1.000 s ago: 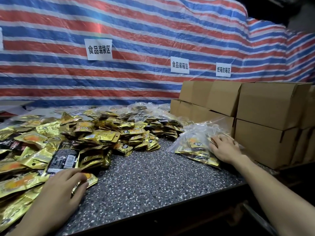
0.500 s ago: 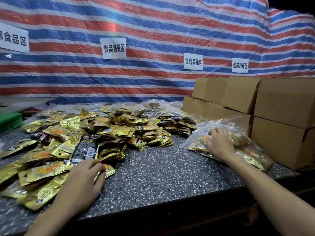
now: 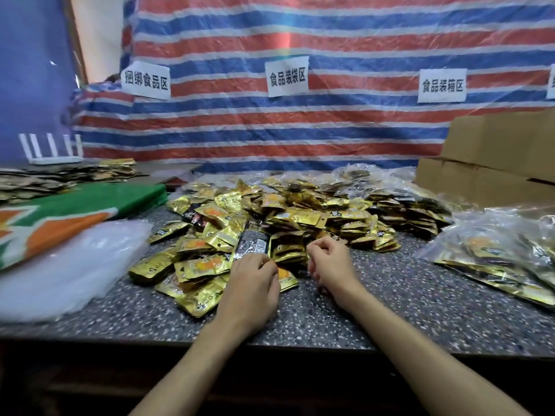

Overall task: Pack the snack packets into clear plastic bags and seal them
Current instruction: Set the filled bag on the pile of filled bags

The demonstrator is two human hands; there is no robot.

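Note:
A big heap of gold snack packets [image 3: 288, 217] covers the middle of the speckled table [image 3: 405, 310]. My left hand [image 3: 252, 283] lies on the heap's near edge. Its fingers curl onto a gold packet [image 3: 286, 279] just below a black-backed packet [image 3: 252, 244]. My right hand [image 3: 330, 265] hovers beside it at the heap's front with fingers loosely curled and nothing in them. A clear plastic bag filled with packets [image 3: 495, 256] lies at the right, apart from both hands. A stack of empty clear bags [image 3: 69, 265] lies at the left.
Cardboard boxes [image 3: 495, 163] are stacked at the back right. A green and orange board [image 3: 60, 217] lies at the left, with flat stacks behind it. More filled bags [image 3: 360, 181] sit behind the heap. A striped tarpaulin with paper signs forms the back wall.
My right hand has let go of the filled bag at the right and come over to the heap beside my left hand. The view has swung left.

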